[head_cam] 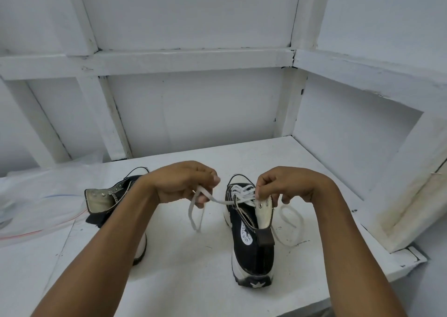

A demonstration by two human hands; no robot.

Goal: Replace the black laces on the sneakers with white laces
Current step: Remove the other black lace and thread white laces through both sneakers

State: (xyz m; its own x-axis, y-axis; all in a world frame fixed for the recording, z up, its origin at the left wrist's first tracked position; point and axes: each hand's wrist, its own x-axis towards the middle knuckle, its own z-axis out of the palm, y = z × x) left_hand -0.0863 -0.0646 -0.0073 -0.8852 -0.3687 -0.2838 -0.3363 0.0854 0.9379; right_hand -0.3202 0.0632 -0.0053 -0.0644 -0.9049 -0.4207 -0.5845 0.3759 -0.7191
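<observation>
A black high-top sneaker stands upright on the white table, toe pointing away, with a white lace threaded through its lower eyelets. My left hand pinches one end of that lace, which loops down below my fingers. My right hand pinches the sneaker's right eyelet flap near the top; the other lace end curls on the table beside the shoe. A second black sneaker lies to the left, partly behind my left forearm, its eyelets bare, with black lace or cloth under it.
Clear plastic bags with red and blue lines lie at the table's left. White panelled walls close the back and right. The table's right edge runs near the laced sneaker.
</observation>
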